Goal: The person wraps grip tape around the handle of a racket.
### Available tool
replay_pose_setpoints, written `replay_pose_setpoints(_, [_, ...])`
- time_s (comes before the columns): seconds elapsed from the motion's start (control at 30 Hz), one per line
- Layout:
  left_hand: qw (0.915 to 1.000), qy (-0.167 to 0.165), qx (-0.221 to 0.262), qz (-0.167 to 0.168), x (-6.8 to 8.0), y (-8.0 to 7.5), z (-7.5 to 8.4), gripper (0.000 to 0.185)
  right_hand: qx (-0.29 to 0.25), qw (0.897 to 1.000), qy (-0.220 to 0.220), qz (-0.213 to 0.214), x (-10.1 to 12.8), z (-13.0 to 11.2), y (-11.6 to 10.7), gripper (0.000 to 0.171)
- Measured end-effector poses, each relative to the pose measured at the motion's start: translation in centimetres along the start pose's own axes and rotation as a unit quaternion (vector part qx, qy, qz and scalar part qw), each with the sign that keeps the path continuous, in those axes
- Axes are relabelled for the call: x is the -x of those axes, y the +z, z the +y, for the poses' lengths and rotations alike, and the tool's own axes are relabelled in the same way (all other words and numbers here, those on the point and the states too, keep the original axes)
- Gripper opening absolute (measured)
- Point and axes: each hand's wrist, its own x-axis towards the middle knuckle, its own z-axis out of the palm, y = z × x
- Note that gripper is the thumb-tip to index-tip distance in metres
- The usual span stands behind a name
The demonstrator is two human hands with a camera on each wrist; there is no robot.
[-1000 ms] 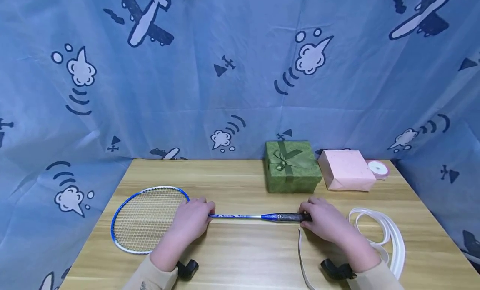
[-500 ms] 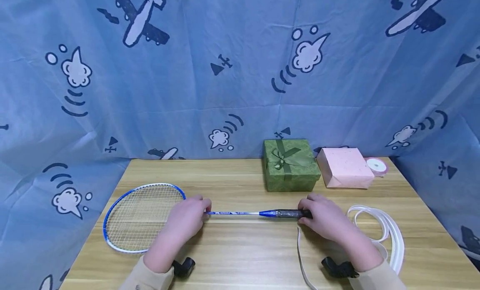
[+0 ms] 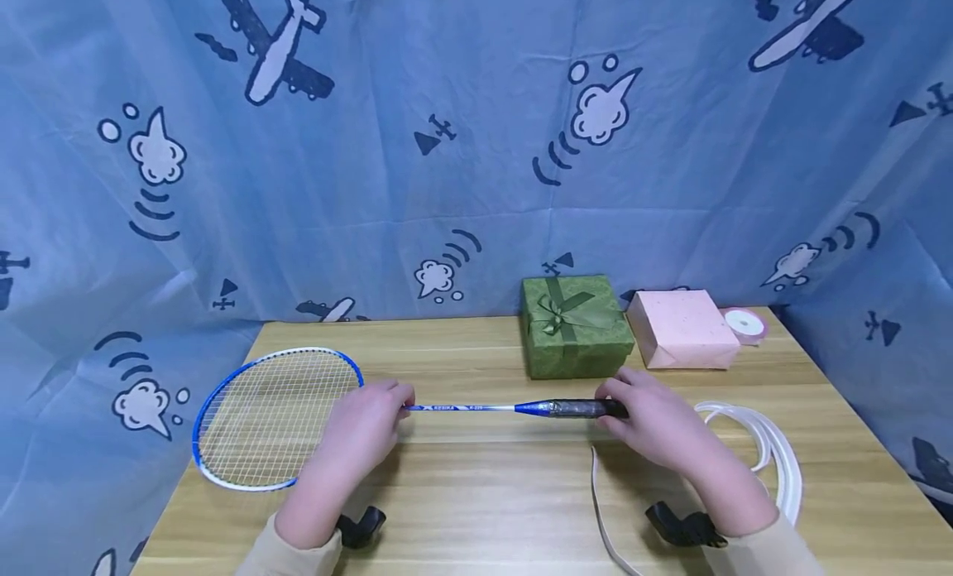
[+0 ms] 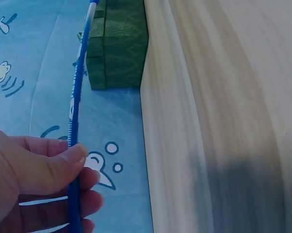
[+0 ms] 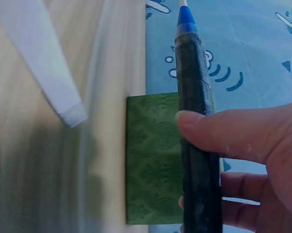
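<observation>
Both hands have just lifted the blue-framed badminton racket (image 3: 357, 410) slightly off the wooden table (image 3: 484, 485): left hand (image 3: 361, 431) pinches its shaft, right hand (image 3: 655, 427) wraps its black handle.

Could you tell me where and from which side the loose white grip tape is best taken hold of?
Probably its free end, lying flat on the table just in front of the right hand: pinch the white grip tape from above across its width.

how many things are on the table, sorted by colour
blue: 1, the badminton racket
green: 1, the gift box
pink: 2, the wrapped box and the ribbon spool
white: 1, the loose tape strip
total: 5
</observation>
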Motion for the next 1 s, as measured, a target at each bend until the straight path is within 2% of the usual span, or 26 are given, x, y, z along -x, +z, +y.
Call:
replay_pose_setpoints(0.2, [0.9994,0.006,0.024,0.024,0.1,-0.6,-0.2,0.016,0.001,1.0,0.0,0.026,-0.1,-0.2,-0.9,0.025])
replay_pose_setpoints(0.47, [0.9947,0.043,0.042,0.083,-0.1,-2.2,-0.4,0.014,0.016,0.995,-0.019,0.092,0.0,-1.2,-2.6,0.028])
replay_pose_setpoints(0.77, [0.9898,0.051,0.08,0.106,-1.4,-3.6,1.5,0.015,0.01,0.987,-0.058,0.149,-0.3,-2.3,-4.2,0.027])
replay_pose_setpoints(1.0, [0.9849,0.069,0.101,0.123,-2.5,-4.1,3.1,0.015,0.014,0.984,-0.068,0.167,-0.8,-3.2,-5.0,0.03])
